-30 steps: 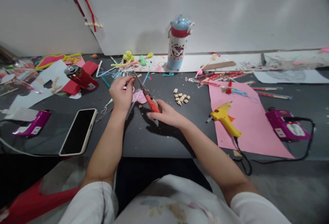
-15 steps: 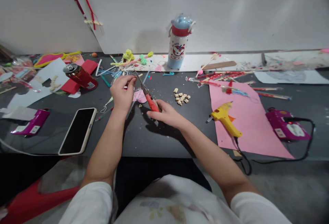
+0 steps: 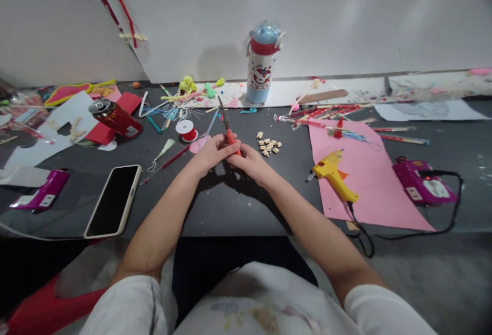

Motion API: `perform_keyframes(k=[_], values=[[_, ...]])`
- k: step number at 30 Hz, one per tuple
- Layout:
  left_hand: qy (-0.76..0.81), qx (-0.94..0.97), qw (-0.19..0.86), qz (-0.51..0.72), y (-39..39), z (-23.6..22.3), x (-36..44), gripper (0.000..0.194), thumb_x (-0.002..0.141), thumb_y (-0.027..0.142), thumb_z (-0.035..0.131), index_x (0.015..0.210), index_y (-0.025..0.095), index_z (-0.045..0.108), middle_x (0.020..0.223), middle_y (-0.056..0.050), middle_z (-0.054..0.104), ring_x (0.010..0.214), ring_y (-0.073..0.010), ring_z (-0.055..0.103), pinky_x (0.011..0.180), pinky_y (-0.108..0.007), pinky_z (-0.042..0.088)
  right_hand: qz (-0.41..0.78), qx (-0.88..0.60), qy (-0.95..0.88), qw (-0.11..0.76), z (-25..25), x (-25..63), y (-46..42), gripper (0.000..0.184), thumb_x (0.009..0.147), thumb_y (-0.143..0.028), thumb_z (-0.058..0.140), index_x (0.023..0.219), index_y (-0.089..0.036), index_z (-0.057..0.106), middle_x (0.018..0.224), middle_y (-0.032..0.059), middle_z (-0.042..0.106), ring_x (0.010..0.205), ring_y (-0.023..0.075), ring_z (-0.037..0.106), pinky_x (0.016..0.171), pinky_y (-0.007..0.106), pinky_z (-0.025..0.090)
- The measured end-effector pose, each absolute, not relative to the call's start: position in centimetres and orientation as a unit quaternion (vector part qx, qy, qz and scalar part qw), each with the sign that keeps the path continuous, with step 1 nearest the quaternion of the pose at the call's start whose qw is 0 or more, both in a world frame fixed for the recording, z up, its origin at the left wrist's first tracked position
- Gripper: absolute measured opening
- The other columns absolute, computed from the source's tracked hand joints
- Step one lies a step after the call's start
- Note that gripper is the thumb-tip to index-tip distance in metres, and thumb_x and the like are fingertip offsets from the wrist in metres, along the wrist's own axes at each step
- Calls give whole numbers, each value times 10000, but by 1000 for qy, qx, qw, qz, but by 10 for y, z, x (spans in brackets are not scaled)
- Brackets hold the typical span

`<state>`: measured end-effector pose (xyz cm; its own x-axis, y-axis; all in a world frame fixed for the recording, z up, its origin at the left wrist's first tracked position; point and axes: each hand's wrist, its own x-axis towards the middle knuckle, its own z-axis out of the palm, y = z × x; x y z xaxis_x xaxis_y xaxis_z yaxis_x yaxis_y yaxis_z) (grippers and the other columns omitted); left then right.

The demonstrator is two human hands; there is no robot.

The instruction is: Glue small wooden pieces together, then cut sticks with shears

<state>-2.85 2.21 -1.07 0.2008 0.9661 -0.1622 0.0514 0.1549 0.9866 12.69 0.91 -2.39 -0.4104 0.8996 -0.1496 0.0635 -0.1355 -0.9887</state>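
My right hand [image 3: 248, 161] is closed round the red handles of a pair of scissors [image 3: 229, 132], whose dark blades point away from me and lie together. From the left, my left hand [image 3: 212, 154] meets it, its fingers closed over the same handles; the fingertips are partly hidden. Just left of the blades stands a white spool [image 3: 186, 129] with red thread or ribbon. A pink paper piece [image 3: 199, 144] lies beside my left hand, partly covered. Right of the scissors is a small pile of short wooden pieces [image 3: 269, 145].
A bottle [image 3: 260, 63] stands at the back. On the right are a yellow glue gun [image 3: 333, 173] on pink paper [image 3: 378, 191] and a purple power strip [image 3: 425, 183]. Leftward lie a phone [image 3: 113, 201], a tilted red can [image 3: 117, 118] and a tassel [image 3: 163, 151].
My left hand has moved right and down, from beside the blades to the handles. The scissor blades, apart before, have closed. The spool, formerly behind my left hand, now shows.
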Motion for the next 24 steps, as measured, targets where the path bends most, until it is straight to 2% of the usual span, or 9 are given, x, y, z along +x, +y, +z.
perform_keyframes(k=[6,14,24], values=[[469,489,595,433,16,-3,-22,522,579,503,870,926,141,725,833,-85,752,822,-224,710,797,-341,517,600,-423,-592,332,-25,127,10,380,763,-500,653,958,-178,602,856,10,558,778,135,501,730,298,443],[459,492,578,462,16,-6,-21,446,567,460,878,852,149,731,751,-46,737,749,-190,694,769,-315,513,587,-421,-601,342,-28,126,11,357,770,-494,647,931,-179,597,888,15,566,785,135,509,758,307,461],[455,476,585,474,16,-9,-21,448,557,432,885,872,152,732,801,-53,747,767,-194,702,813,-340,526,578,-423,-607,345,-31,126,12,365,768,-495,665,928,-172,608,862,16,573,782,142,529,757,320,468]])
